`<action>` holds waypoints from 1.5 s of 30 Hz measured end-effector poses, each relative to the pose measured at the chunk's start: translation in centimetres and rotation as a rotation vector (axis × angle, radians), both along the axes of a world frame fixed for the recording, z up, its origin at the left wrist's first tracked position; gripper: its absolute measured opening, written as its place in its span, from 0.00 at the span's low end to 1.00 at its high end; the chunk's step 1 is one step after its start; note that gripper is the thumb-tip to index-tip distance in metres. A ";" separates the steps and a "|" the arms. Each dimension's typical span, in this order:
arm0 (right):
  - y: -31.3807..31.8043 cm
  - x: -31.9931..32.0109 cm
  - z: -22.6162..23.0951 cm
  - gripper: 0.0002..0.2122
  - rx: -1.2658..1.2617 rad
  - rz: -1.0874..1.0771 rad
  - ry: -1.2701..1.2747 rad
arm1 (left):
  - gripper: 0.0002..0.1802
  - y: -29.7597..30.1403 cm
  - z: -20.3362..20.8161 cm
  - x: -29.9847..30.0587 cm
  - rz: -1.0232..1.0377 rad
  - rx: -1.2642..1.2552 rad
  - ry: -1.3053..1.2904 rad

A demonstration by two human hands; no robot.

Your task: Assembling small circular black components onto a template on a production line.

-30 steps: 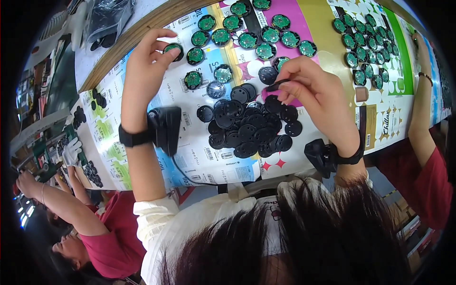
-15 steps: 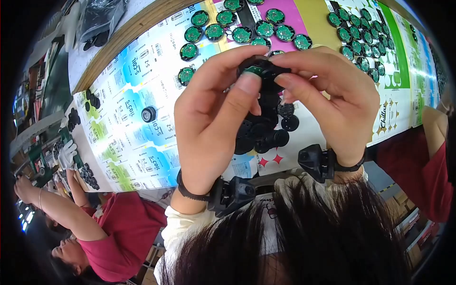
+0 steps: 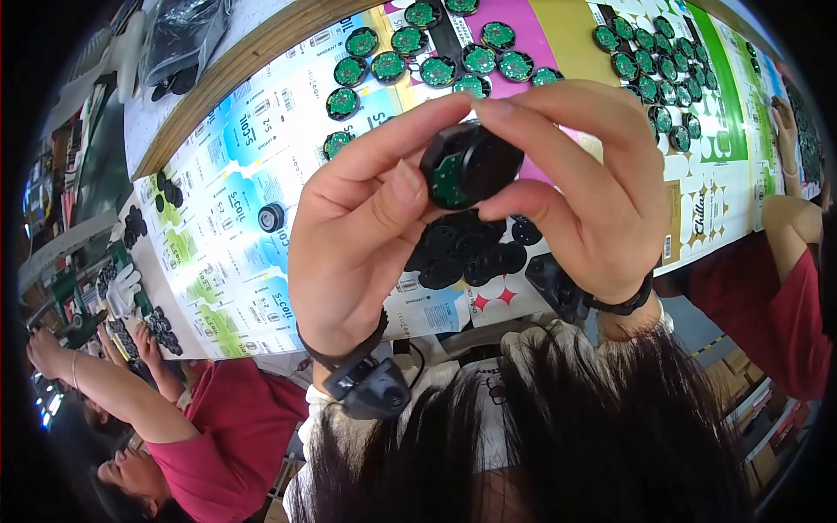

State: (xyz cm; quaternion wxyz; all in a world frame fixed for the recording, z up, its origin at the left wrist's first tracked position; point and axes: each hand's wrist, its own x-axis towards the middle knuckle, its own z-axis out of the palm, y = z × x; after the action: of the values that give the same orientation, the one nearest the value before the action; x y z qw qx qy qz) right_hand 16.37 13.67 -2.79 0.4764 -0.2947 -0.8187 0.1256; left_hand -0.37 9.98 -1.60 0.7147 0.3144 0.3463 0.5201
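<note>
Above the table, my left hand (image 3: 357, 205) pinches a round black housing with a green circuit board (image 3: 445, 183) showing in it. My right hand (image 3: 586, 179) grips a round black cap (image 3: 490, 163) between thumb and fingertips. The cap lies tilted over part of the board; whether it is seated in the housing I cannot tell. Below my hands is a pile of round black plastic parts (image 3: 466, 253), partly hidden by them. Beyond my fingers, several black housings with green boards (image 3: 479, 58) lie face up.
Another group of boards in housings (image 3: 663, 65) lies at the far right. A single black round piece (image 3: 271, 217) stands on the printed sheets (image 3: 248, 288) at left. A wooden rail (image 3: 235, 74) edges the table's far left. People in red work at left (image 3: 214, 436) and right (image 3: 754, 305).
The housing has turned and come lower, so its green board and the black cap now show. My right fingers have spread around the cap, and my left wrist has moved left.
</note>
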 end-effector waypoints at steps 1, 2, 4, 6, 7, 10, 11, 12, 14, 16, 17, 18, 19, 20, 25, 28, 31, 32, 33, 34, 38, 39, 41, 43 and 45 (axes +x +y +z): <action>0.1 0.0 0.0 0.22 0.030 0.017 0.012 | 0.29 0.1 0.0 -0.2 -0.040 -0.024 -0.024; 0.2 -0.1 0.0 0.22 0.060 0.035 0.024 | 0.31 0.2 0.0 -0.3 -0.081 -0.049 -0.047; 0.2 -0.1 0.1 0.22 0.058 0.043 0.022 | 0.31 0.2 0.2 -0.3 -0.075 -0.044 -0.001; 0.2 -0.2 0.1 0.22 0.049 0.057 0.023 | 0.32 0.1 0.4 -0.2 -0.062 -0.040 0.095; 0.2 -0.2 0.1 0.22 0.050 0.056 0.021 | 0.32 0.1 0.5 -0.2 -0.063 -0.039 0.094; 0.2 -0.2 0.2 0.22 0.037 0.053 0.028 | 0.34 0.1 0.4 0.0 -0.030 -0.043 0.152; 0.2 -0.2 0.2 0.22 0.038 0.053 0.028 | 0.34 0.1 0.5 0.1 -0.030 -0.042 0.151; 0.2 -0.2 0.2 0.22 0.040 0.054 0.028 | 0.34 0.1 0.5 0.1 -0.026 -0.039 0.147; 0.2 -0.3 0.1 0.22 0.045 0.057 0.028 | 0.34 0.1 0.6 0.1 -0.018 -0.034 0.140; 0.2 -0.2 0.1 0.22 0.043 0.053 0.020 | 0.34 0.0 0.6 0.3 -0.011 -0.033 0.139; 0.1 -0.2 0.2 0.22 0.041 0.050 0.013 | 0.34 0.0 0.6 0.3 -0.004 -0.032 0.138; 0.1 -0.2 0.2 0.22 0.038 0.047 0.006 | 0.34 -0.1 0.6 0.3 0.003 -0.032 0.138; 0.0 -0.2 0.3 0.22 0.039 0.047 0.005 | 0.34 -0.1 0.6 0.3 0.004 -0.031 0.137; 0.0 -0.2 0.4 0.22 0.021 0.050 0.012 | 0.33 -0.1 0.6 0.3 0.002 -0.022 0.141; 0.1 -0.1 0.9 0.22 -0.015 0.056 0.033 | 0.33 -0.1 0.6 0.4 0.000 0.017 0.187; 0.3 -0.1 0.8 0.22 0.009 0.051 0.032 | 0.32 0.0 0.8 0.4 0.006 0.035 0.208; 0.3 -0.2 0.4 0.22 0.055 0.039 0.022 | 0.32 -0.1 1.0 0.6 0.018 0.048 0.209; 0.3 -0.2 0.3 0.21 0.058 0.028 0.012 | 0.30 -0.2 0.9 0.7 0.041 0.051 0.205; 0.2 -0.3 0.2 0.21 0.060 0.018 0.001 | 0.28 -0.3 0.8 0.8 0.065 0.053 0.200; 0.2 -0.3 0.0 0.20 0.061 0.008 -0.009 | 0.26 -0.5 0.7 0.9 0.089 0.055 0.196; -0.3 -0.7 -0.8 0.20 -0.029 0.031 0.028 | 0.17 -1.6 0.1 2.8 0.316 0.201 0.473; -0.5 -1.0 -0.9 0.20 -0.037 0.032 0.028 | 0.17 -1.7 0.1 2.8 0.315 0.193 0.474; -0.7 -1.8 -0.9 0.19 -0.250 0.076 0.182 | 0.13 -1.1 -0.4 2.8 0.372 0.313 0.491; -0.9 -2.0 -0.9 0.19 -0.362 0.098 0.260 | 0.12 -0.9 -0.6 2.7 0.400 0.368 0.502; -0.9 -2.1 -0.5 0.18 -0.705 0.203 0.304 | 0.10 -0.9 -0.4 2.5 0.417 0.413 0.665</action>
State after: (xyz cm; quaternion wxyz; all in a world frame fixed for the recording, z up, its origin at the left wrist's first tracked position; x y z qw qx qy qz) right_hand 14.24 12.74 -3.33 0.4471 -0.3360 -0.6705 0.4875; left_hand 2.10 9.09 -1.98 0.3664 0.5245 0.5022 0.5817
